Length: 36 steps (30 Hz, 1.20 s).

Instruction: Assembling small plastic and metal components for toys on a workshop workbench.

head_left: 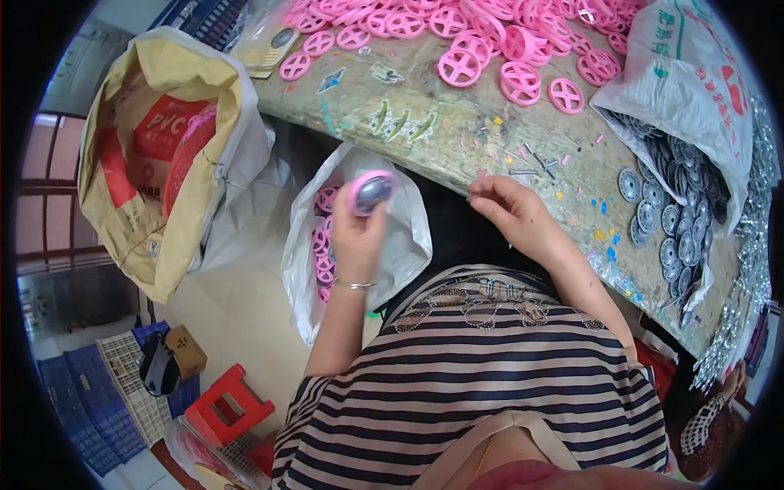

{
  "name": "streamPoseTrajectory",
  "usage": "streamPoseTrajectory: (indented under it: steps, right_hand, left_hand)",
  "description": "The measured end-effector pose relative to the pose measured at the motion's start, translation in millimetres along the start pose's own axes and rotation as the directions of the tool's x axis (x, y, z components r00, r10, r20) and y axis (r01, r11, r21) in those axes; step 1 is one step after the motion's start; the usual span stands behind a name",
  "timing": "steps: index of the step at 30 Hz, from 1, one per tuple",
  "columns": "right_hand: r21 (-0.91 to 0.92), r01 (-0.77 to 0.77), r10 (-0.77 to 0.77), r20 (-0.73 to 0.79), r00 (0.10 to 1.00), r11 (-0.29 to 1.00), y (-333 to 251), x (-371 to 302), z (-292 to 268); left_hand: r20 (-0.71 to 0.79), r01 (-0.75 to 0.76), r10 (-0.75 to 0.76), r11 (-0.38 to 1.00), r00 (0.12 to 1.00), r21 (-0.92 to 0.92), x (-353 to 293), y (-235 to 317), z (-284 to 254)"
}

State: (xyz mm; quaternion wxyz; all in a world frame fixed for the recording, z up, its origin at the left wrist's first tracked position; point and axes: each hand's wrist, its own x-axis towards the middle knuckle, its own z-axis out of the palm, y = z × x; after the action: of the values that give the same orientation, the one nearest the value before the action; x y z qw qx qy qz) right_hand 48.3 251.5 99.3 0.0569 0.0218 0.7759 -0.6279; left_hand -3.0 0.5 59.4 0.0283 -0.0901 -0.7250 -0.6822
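My left hand (357,237) is closed on a toy wheel (375,191), a pink ring with a shiny grey disc set in it, slightly blurred. It is held over an open white plastic bag (408,229), in which several pink wheels with dark centres (322,255) lie. At the near edge of the worktable (441,155), my right hand (510,211) has its thumb and fingertips drawn together. Whether anything small sits between them is hidden. Short metal pins (545,163) lie on the table just beyond that hand.
Pink spoked rings (490,41) are heaped at the table's far side. Grey discs (682,220) spill from a white sack (694,90) on the right. A large yellow-lined sack (171,73) stands left. A red stool (227,406) and blue crates (77,408) are lower left.
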Motion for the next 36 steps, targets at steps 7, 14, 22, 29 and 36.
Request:
streamPoseTrajectory:
  steps: [7,14,22,29,36]
  right_hand:
    - [-0.148,-0.004,0.034,0.199,0.979,0.989,-3.0,-0.3,34.8]
    - [-0.362,-0.083,0.184,0.252,0.95,0.929,1.6,6.5,70.0]
    - [-0.474,-0.023,0.174,0.277,0.945,0.88,18.5,16.0,85.4]
    - [-0.444,-0.015,0.131,0.232,0.964,0.896,38.1,11.5,67.2]
    - [-0.386,-0.083,0.188,0.243,0.952,0.919,32.6,0.0,63.3]
  left_hand:
    - [-0.145,0.087,0.098,0.446,0.985,0.891,-36.0,-35.6,-132.8]
    - [-0.346,0.334,-0.072,-0.14,0.935,0.932,-79.9,-64.6,-185.2]
    - [-0.438,0.709,-0.558,0.545,0.705,0.446,-113.1,-125.3,-226.0]
    - [-0.436,0.472,-0.355,0.016,0.827,0.882,-115.0,-101.6,-202.5]
    - [-0.428,0.606,-0.459,0.371,0.778,0.704,-146.2,-141.9,-234.4]
